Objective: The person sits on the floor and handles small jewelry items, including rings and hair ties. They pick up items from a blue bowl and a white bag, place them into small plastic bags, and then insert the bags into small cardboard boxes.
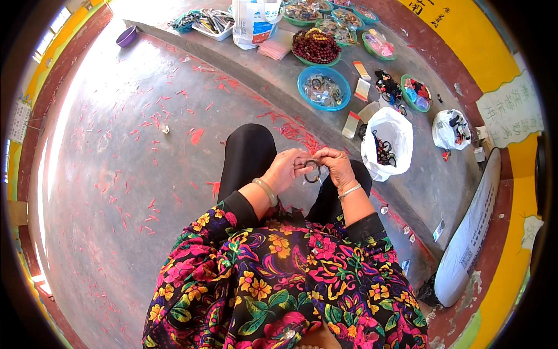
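Note:
A dark round bracelet [306,175] is held up in front of my knees, between both hands. My left hand [283,171] pinches it from the left side, thumb and fingers closed. On the other side my right hand [337,166] has its fingertips closed at the top of the ring, touching the left fingertips. A bit of clear, shiny film shows by the bracelet's lower edge; I cannot tell which hand holds it. Just right of my right hand stands an open white bag [372,139] with dark bracelets inside.
On the raised ledge are a blue basket [300,87] of small wrapped items, dark red beads [317,46], a green basket [405,93], small boxes [361,90] and another white bag [444,134]. A purple bowl [126,37] sits far left. Red scraps litter the floor.

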### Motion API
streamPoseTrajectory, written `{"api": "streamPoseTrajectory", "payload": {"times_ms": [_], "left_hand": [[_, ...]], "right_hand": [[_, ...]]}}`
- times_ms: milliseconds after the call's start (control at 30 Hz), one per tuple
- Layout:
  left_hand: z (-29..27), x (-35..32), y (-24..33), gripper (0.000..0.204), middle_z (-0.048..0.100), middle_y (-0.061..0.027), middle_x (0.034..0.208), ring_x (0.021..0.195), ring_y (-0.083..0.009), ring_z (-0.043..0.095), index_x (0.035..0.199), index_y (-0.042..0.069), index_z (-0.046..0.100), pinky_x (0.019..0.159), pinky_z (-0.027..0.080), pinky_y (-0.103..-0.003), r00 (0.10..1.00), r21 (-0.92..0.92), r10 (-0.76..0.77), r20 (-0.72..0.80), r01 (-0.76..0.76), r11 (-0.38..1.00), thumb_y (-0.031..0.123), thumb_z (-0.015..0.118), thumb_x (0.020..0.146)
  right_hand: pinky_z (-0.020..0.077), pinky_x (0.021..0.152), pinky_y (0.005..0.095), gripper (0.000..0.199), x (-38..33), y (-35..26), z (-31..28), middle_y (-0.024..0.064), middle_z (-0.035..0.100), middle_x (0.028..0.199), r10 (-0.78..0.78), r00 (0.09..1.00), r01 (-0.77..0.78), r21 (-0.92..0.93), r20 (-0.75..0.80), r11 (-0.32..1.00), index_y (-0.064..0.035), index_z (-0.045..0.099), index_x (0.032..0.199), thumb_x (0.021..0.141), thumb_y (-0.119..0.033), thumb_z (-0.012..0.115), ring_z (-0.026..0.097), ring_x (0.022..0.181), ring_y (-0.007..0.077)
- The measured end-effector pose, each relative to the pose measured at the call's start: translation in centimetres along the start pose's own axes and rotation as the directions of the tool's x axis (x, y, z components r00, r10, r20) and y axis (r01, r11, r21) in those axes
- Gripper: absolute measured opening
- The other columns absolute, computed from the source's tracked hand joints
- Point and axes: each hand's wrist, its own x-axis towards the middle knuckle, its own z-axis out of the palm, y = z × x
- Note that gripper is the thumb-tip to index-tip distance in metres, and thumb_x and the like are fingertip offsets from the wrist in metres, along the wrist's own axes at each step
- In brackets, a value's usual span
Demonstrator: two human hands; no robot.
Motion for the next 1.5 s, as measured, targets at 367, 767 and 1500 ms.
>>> {"api": "streamPoseTrajectory", "payload": {"times_ms": [367, 767, 1500], "left_hand": [[0.0, 0.0, -0.7, 0.014, 0.063, -0.0113, 0.089, 0.082, -0.0182, 0.064, 0.095, -0.003, 0.058, 0.075, 0.054, -0.027, 0.988, 0.216, 0.022, -0.155, 0.012, 0.976, 0.01, 0.054, 0.09], [0.7, 0.1, -0.6, 0.013, 0.063, -0.0088, 0.085, 0.078, -0.0149, 0.063, 0.092, -0.002, 0.058, 0.07, 0.055, -0.027, 0.951, 0.356, 0.18, -0.25, -0.083, 0.931, 0.01, 0.057, 0.088], [1.0, -0.1, -0.7, 0.012, 0.063, -0.0073, 0.084, 0.075, -0.0135, 0.062, 0.091, -0.001, 0.061, 0.068, 0.054, -0.026, 0.972, 0.405, 0.175, -0.159, -0.097, 0.909, 0.01, 0.055, 0.089]], "right_hand": [[0.046, 0.074, 0.0249, 0.016, -0.2, -0.4, 0.4, 0.0027, 0.065, 0.081, 0.031, 0.999, -0.032, -0.04, -0.029, 0.999, -0.0013, 0.069, 0.084, 0.076, 0.003, 0.055, 0.059, 0.079, 0.0123], [0.0399, 0.069, 0.0218, 0.026, 0.2, -0.5, 0.1, -0.0031, 0.062, 0.087, 0.138, 0.99, -0.138, 0.0, -0.007, 0.99, -0.0084, 0.063, 0.099, 0.082, -0.027, 0.067, 0.054, 0.078, 0.0058], [0.0413, 0.064, 0.0223, 0.012, 0.1, -0.2, -0.3, -0.0004, 0.064, 0.072, 0.099, 0.994, -0.098, 0.008, -0.052, 0.995, -0.0024, 0.068, 0.081, 0.076, -0.012, 0.071, 0.053, 0.066, 0.0073]]}}
